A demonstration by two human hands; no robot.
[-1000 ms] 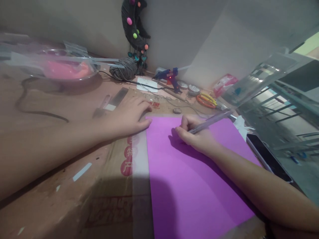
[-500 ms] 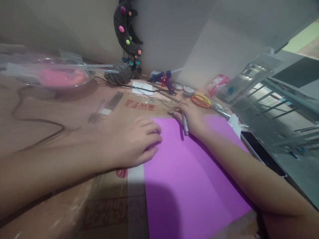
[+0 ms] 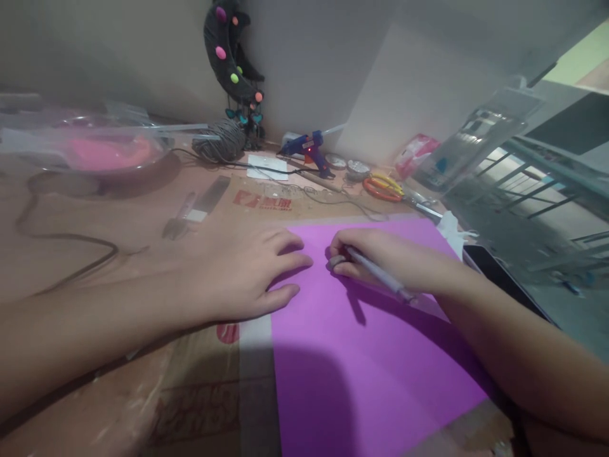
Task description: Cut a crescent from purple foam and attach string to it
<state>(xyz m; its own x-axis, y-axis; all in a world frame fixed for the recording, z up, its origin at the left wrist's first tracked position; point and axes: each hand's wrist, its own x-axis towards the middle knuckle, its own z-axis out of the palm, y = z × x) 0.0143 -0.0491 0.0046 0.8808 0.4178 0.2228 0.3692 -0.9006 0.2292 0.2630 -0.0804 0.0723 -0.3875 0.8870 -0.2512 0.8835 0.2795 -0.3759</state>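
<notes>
A purple paper sheet (image 3: 361,355) lies flat on the brown cardboard-covered table (image 3: 118,228). My left hand (image 3: 247,270) rests palm down with fingers stretched out, its fingertips pressing the sheet's upper left corner. My right hand (image 3: 385,257) lies on the upper part of the sheet, fingers curled round a pale pen (image 3: 380,276) that points back toward my wrist. Its fingertips also pinch a small grey round object (image 3: 337,261) against the paper.
Orange-handled scissors (image 3: 383,188), a blue glue gun (image 3: 307,147) and small tins stand at the back. A grey yarn ball (image 3: 219,143), a clear bowl with pink contents (image 3: 102,149) and a black cord (image 3: 61,241) lie left. A phone (image 3: 499,276) lies right of the sheet.
My right hand reached to the back of the sheet, took the small grey round object and came back onto the paper with the pen. My left hand slid onto the sheet's corner.
</notes>
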